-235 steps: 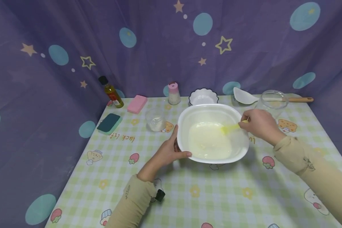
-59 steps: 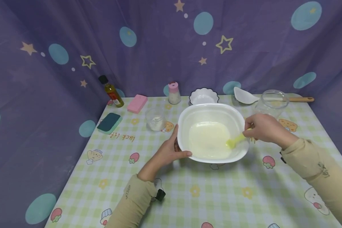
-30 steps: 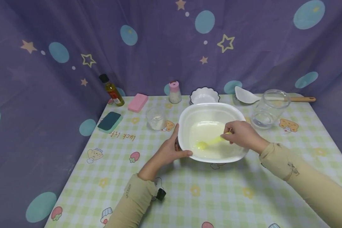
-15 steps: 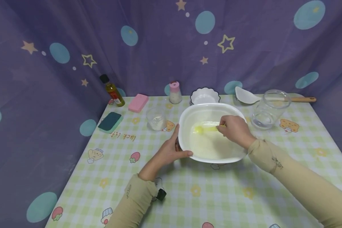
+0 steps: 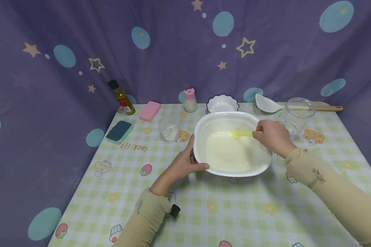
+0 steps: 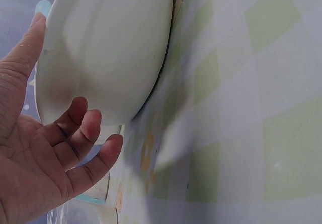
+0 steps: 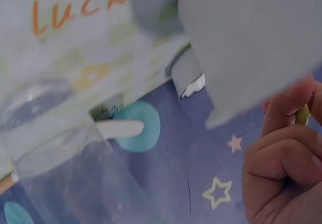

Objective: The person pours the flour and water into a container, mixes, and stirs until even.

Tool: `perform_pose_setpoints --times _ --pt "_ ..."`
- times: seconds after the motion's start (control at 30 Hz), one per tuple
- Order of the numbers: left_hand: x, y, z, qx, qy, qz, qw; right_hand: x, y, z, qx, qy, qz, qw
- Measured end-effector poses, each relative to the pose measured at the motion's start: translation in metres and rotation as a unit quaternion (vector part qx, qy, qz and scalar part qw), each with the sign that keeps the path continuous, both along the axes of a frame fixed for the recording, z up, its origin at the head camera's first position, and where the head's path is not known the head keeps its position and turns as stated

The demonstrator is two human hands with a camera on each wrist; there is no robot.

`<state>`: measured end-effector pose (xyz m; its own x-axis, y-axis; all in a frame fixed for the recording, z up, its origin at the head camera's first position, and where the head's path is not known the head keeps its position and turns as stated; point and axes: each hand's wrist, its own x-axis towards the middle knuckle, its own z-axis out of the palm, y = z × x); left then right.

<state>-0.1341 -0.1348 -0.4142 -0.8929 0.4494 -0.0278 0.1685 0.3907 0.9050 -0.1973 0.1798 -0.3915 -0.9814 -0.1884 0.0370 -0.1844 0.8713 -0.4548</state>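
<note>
A white basin [image 5: 201,144] holds a pale, milky liquid [image 5: 227,151]. My left hand [image 5: 183,163] grips its left side, thumb over the front rim. In the left wrist view, the fingers [image 6: 90,128] of that hand bend against the basin's outer wall [image 6: 110,48]. Over the basin's right part, my right hand [image 5: 273,135] pinches the handle of a small yellow spoon [image 5: 242,133]. The spoon's rounded head is at the far edge of the liquid. Only a bit of the yellow handle [image 7: 302,115] shows between the fingers in the right wrist view.
Behind the basin stand a scalloped white bowl [image 5: 222,104] and a pink-topped shaker [image 5: 190,101]. A clear jar [image 5: 296,115] and a white spatula [image 5: 267,104] are at right. Leftward are a cup of white powder [image 5: 170,130], two sponges [image 5: 120,132] and an oil bottle [image 5: 123,101].
My right hand has carried the spoon round inside the basin, lately moving right from the liquid's left side to its far edge. The left hand keeps its grip; the basin stays put.
</note>
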Motion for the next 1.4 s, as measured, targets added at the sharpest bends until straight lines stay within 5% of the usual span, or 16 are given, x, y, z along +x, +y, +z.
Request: perform_pose_setpoints --times 0.87,1.4 --pt "0.000 0.000 0.000 -0.001 -0.006 0.001 1.0000 0.026 0.019 0.034 0.052 -0.066 0.080 0.993" --pt "0.001 -0.001 0.000 -0.007 -0.008 0.001 0.9999 0.029 0.001 0.031 0.001 -0.124 0.160 0.979"
